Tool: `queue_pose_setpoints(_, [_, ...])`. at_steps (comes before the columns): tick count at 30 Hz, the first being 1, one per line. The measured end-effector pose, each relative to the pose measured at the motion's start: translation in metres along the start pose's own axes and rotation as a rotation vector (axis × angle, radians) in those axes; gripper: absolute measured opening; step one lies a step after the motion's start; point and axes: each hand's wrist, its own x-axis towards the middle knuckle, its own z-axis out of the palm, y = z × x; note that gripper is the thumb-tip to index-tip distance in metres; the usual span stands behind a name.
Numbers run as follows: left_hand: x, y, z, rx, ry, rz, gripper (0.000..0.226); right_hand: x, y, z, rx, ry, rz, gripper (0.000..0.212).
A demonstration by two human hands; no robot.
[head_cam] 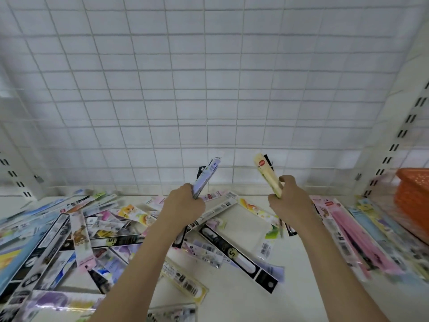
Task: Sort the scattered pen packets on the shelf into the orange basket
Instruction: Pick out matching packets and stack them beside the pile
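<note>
My left hand (184, 204) grips a small bunch of pen packets (207, 176), lilac and black, held upright above the shelf. My right hand (289, 201) grips another bunch of packets (267, 173), the front one cream-yellow with a red label, also standing up; their lower ends stick out below the hand. Many more pen packets (69, 231) lie scattered over the white shelf (301, 275), thickest at the left. The orange basket (413, 198) sits at the far right edge, partly cut off by the frame.
A white wire grid panel (209, 89) forms the back wall. Slotted white uprights (394, 147) stand at both sides. A long black packet (239, 254) lies between my arms, and pink and blue packets (352, 240) lie in front of the basket.
</note>
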Motion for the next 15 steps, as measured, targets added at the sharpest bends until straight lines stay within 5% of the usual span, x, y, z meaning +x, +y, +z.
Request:
queue_pose_setpoints(3, [0.01,0.001,0.015,0.148,-0.056,0.025,0.026,-0.001,0.012,-0.003,-0.06,-0.016,0.016,0.01])
queue_pose_setpoints(10, [0.02,0.001,0.031,0.324,-0.102,0.013,0.041,0.009,0.03,-0.002,-0.093,-0.049,0.055,0.024])
queue_pose_setpoints(15, [0.021,0.002,0.037,0.395,-0.143,-0.022,0.017,0.016,0.028,0.007,-0.058,-0.119,0.021,0.007])
